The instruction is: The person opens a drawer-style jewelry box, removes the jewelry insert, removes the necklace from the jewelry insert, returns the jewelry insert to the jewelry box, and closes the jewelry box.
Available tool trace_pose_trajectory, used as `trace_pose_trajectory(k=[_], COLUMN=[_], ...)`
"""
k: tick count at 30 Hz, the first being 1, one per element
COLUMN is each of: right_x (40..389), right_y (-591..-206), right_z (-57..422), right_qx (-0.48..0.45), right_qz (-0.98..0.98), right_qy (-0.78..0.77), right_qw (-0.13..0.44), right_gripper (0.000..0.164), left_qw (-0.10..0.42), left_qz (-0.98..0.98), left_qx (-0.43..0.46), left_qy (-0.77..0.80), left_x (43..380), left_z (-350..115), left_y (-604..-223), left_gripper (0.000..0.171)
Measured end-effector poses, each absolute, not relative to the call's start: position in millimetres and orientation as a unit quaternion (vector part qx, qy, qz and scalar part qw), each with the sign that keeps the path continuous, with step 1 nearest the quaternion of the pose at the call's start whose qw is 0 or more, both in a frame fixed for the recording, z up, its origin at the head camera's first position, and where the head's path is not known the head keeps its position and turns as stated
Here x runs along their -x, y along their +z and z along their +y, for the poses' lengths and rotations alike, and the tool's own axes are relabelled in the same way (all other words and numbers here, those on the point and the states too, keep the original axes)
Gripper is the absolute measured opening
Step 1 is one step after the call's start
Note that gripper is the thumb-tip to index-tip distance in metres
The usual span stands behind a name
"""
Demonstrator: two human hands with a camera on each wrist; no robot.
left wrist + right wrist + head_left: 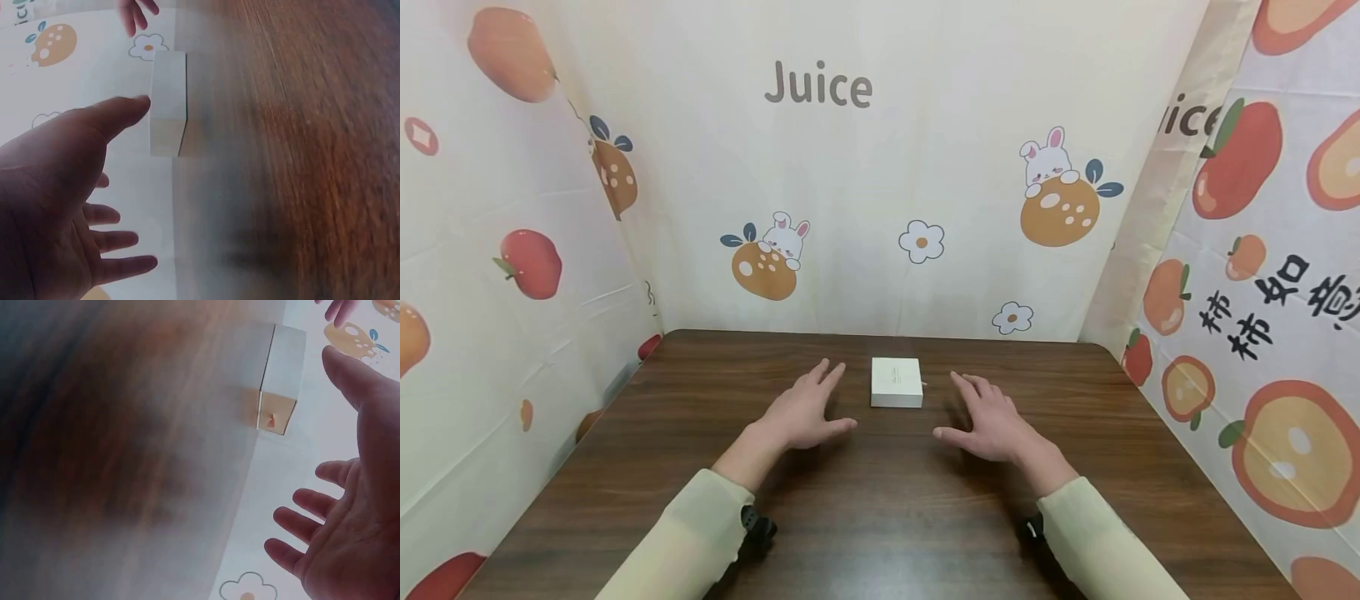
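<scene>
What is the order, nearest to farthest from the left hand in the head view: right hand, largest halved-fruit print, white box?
1. White box: right of the left hand.
2. Right hand: on the box's other side.
3. Largest halved-fruit print: on the right curtain.

"Juice" (818,85) in grey on the cloth (880,167) facing me, upper middle of my head view, a part-hidden "ice" (1191,121) on its fold, upper right, black "柿柿如意" (1253,340) on the right-hand cloth (1300,350), right edge, faint lettering (896,372) on my white box (897,383), centre, too small to read
</scene>
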State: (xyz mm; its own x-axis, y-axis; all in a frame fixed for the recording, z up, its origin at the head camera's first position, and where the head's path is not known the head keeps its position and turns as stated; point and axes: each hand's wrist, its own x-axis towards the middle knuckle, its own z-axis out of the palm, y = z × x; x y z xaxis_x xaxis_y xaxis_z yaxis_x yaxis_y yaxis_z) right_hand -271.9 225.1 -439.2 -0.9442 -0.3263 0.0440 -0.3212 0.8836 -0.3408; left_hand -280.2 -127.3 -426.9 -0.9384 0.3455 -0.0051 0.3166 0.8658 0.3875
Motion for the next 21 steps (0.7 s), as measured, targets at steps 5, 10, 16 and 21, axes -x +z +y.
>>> trace_pose_trajectory(k=[5, 10, 16, 21], right_x=[277, 283, 292, 302], right_y=[-443, -445, -446, -446], right_z=[225, 223, 217, 209], right_qx=[0.163, 0.165, 0.164, 0.163], right_qz=[0.97, 0.968, 0.969, 0.968], right_qy=[-0.181, -0.185, -0.184, -0.183], right_qw=[0.017, 0.02, 0.035, 0.046], right_gripper=[0.104, 0.099, 0.092, 0.086], left_qw=[0.045, 0.048, 0.047, 0.047], left_qz=[0.96, 0.958, 0.955, 0.952], left_qx=[-0.188, -0.202, -0.219, -0.233], left_qy=[0.202, 0.196, 0.195, 0.193], left_x=[288, 296, 307, 315], left_z=[-122, -115, -102, -91], left_y=[-432, -436, -439, -441], left_gripper=[0.092, 0.086, 0.08, 0.075])
